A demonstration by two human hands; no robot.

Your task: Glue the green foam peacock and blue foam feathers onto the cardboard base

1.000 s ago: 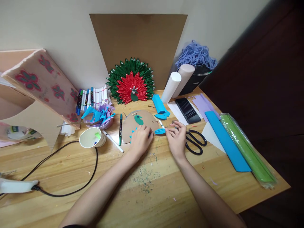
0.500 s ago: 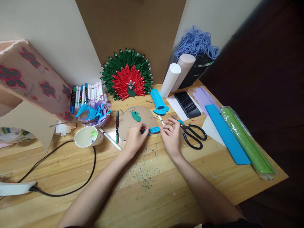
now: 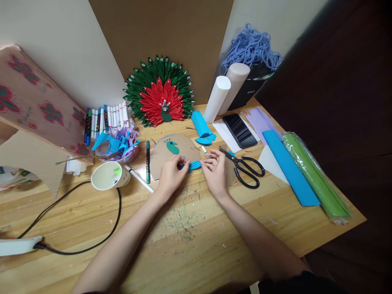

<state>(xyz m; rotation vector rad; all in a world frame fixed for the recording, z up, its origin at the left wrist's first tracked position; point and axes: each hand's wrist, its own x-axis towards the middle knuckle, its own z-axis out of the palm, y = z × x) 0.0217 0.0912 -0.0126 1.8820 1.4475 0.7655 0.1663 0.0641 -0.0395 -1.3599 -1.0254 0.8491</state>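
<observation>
Between my fingertips stretches a gathered strip of blue crepe paper. My left hand pinches its left end, and my right hand pinches the right end. Just beyond them lies a rounded piece of cardboard, with a green paper bird's head on it, its eye drawn in and a small crown on top. Black-handled scissors rest to the right of my right hand. A white-capped marker is partly hidden behind that hand.
A green marker, a white marker and a paper cup are on the left, near a looping black cable. A red-and-green paper peacock stands behind. On the right are a phone, blue paper and a green roll.
The view has shifted slightly, so everything sits a little further left and higher. Both hands keep their pinch on the blue strip, which now looks a bit wider and shorter between them.
</observation>
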